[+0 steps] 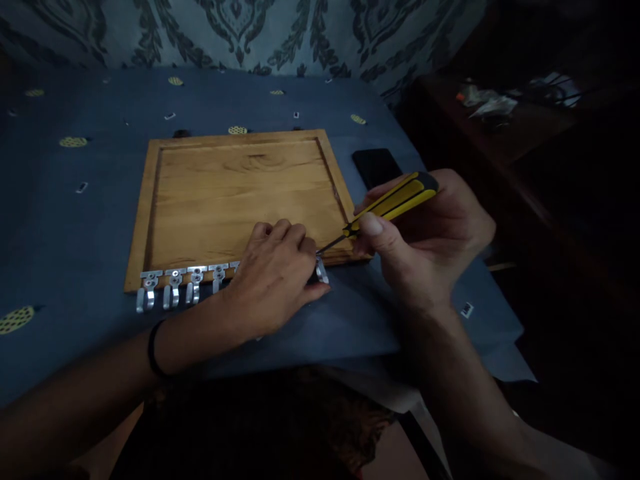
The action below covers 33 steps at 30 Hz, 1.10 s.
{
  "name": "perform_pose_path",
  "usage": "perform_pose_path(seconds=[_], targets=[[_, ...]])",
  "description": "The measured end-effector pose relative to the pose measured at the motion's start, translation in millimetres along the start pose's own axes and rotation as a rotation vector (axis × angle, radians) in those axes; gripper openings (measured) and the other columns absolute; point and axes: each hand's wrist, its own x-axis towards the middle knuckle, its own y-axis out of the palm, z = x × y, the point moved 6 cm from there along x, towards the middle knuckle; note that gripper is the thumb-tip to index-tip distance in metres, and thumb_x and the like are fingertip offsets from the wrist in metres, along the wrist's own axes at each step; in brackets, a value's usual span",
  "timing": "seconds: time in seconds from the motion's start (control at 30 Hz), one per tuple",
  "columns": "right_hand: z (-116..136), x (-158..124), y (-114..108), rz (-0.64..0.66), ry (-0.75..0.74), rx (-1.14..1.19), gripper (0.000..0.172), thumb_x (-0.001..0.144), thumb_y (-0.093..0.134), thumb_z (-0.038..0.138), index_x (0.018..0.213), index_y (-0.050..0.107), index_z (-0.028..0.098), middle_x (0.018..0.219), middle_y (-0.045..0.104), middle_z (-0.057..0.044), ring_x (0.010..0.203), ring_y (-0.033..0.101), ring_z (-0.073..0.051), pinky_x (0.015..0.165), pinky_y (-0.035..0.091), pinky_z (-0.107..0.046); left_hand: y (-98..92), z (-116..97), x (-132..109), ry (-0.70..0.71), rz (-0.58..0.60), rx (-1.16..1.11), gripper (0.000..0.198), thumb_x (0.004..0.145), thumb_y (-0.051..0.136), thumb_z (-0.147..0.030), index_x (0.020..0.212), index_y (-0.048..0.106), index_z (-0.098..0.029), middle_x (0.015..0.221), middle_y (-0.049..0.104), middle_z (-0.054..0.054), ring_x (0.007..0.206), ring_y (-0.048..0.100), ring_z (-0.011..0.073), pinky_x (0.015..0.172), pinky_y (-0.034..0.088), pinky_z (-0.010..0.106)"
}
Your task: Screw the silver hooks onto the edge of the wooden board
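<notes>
A framed wooden board (240,193) lies on the table with a metal hook rail (197,272) along its near edge. Several silver double hooks with screws hang off that edge. My left hand (270,283) is closed over the right part of the rail, its fingers curled on the board and its thumb at the last hook; it hides the middle hooks. In my right hand (440,233) is a yellow and black screwdriver (400,199), held at a slant. Its shaft points down left to the rail's right end, and the tip's exact contact is hidden beside my left fingers.
Blue patterned cloth (75,227) covers the table. A dark phone-like slab (377,167) lies right of the board, and a small dark object (181,133) sits behind it. At right, a dark wooden surface (530,137) bears crumpled plastic (493,107). A patterned curtain-like cloth (240,33) stands behind.
</notes>
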Motion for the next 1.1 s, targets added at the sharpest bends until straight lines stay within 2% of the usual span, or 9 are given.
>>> perform_pose_path(seconds=[0.1,0.2,0.37,0.5,0.73,0.8,0.87,0.97,1.1], targets=[[-1,-1,2,0.079,0.022,0.038,0.019,0.083,0.081,0.038,0.099,0.077,0.029,0.081,0.071,0.003,0.047,0.057,-0.008,0.041,0.044,-0.024,0.1,0,1,-0.017,0.035,-0.003,0.042,0.089,0.074,-0.048,0.108,0.071,-0.010,0.103,0.067,0.013,0.107,0.059,0.0329,0.090,0.044,0.045],[-1,-1,3,0.128,0.034,0.041,0.017,0.088,0.075,0.042,0.098,0.077,0.028,0.084,0.073,0.002,0.046,0.057,-0.007,0.037,0.043,-0.023,0.6,0,2,-0.025,0.059,-0.006,0.043,0.090,0.072,-0.048,0.110,0.070,-0.010,0.104,0.067,0.013,0.108,0.059,0.0335,0.091,0.044,0.046],[-1,2,-3,0.027,-0.011,0.037,0.022,0.079,0.083,0.043,0.079,0.070,0.026,0.079,0.070,0.003,0.048,0.052,-0.007,0.040,0.042,-0.023,1.2,0,0,-0.010,0.026,-0.009,0.041,0.089,0.073,-0.048,0.107,0.070,-0.010,0.103,0.066,0.012,0.106,0.058,0.0323,0.090,0.044,0.045],[-4,3,-2,0.003,-0.001,0.089,0.030,0.075,0.087,0.043,0.076,0.062,0.025,0.076,0.072,0.005,0.045,0.050,-0.007,0.041,0.042,-0.024,0.5,0,-1,-0.002,0.001,0.000,0.039,0.089,0.074,-0.048,0.103,0.071,-0.011,0.102,0.067,0.012,0.104,0.059,0.0311,0.088,0.044,0.043],[-6,-2,1,0.060,0.047,0.079,0.023,0.082,0.080,0.045,0.099,0.075,0.030,0.082,0.074,0.004,0.045,0.055,-0.008,0.036,0.042,-0.023,-0.8,0,0,-0.002,0.006,0.004,0.038,0.089,0.073,-0.046,0.104,0.070,-0.011,0.102,0.067,0.012,0.104,0.058,0.0314,0.087,0.043,0.042],[-5,-3,1,0.083,0.062,0.061,0.021,0.085,0.077,0.046,0.099,0.078,0.030,0.085,0.075,0.003,0.047,0.056,-0.008,0.036,0.043,-0.024,-1.2,0,-1,0.001,0.000,0.001,0.037,0.090,0.073,-0.046,0.104,0.070,-0.012,0.102,0.067,0.012,0.104,0.057,0.0314,0.086,0.043,0.042],[-1,-3,-1,0.044,0.033,0.053,0.014,0.086,0.077,0.041,0.095,0.079,0.030,0.087,0.075,0.002,0.046,0.055,-0.008,0.037,0.043,-0.025,-0.9,0,-1,0.001,0.004,0.003,0.036,0.090,0.072,-0.046,0.103,0.070,-0.012,0.102,0.067,0.012,0.103,0.057,0.0312,0.086,0.042,0.042],[3,-1,-8,-0.092,-0.012,0.102,0.008,0.083,0.080,0.034,0.088,0.079,0.029,0.084,0.074,0.002,0.042,0.053,-0.007,0.033,0.038,-0.026,-0.5,0,-1,0.002,0.011,0.003,0.036,0.090,0.072,-0.046,0.102,0.070,-0.012,0.100,0.066,0.011,0.102,0.057,0.0308,0.085,0.042,0.041],[3,1,-10,-0.176,-0.023,0.115,0.012,0.084,0.079,0.037,0.085,0.074,0.027,0.079,0.072,0.003,0.040,0.050,-0.007,0.031,0.034,-0.025,-0.4,0,-1,0.007,0.002,0.001,0.035,0.091,0.072,-0.046,0.100,0.070,-0.012,0.098,0.066,0.011,0.102,0.058,0.0305,0.085,0.042,0.041]])
